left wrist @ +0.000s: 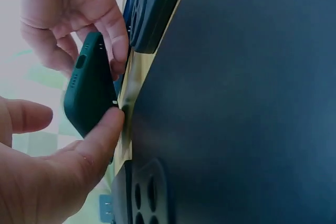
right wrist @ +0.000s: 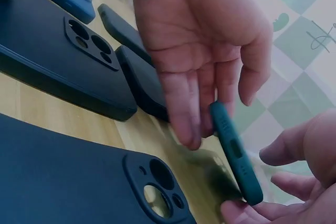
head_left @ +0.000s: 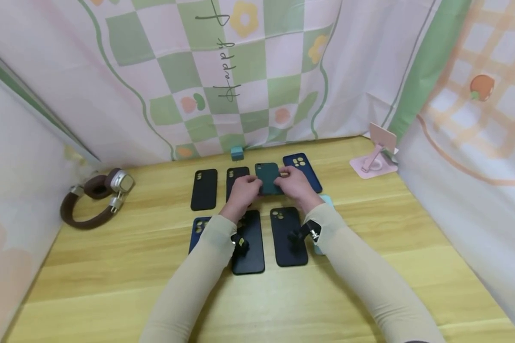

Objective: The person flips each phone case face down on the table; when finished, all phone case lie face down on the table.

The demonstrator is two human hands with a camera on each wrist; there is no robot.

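Note:
Both hands hold a dark green phone case between them, close over the back row of cases and tilted in the wrist views. My left hand has its fingertips at the case's left edge. At the opposite edge are the fingers of my right hand. In the left wrist view the case shows its bottom end with port and speaker holes. A black phone case lies partly hidden beside the left hand, and a dark blue case lies beyond the right hand.
More cases lie around: black ones, a blue one and a light blue one, partly under the forearms. Headphones sit left, a pink stand right, and a small blue block by the curtain.

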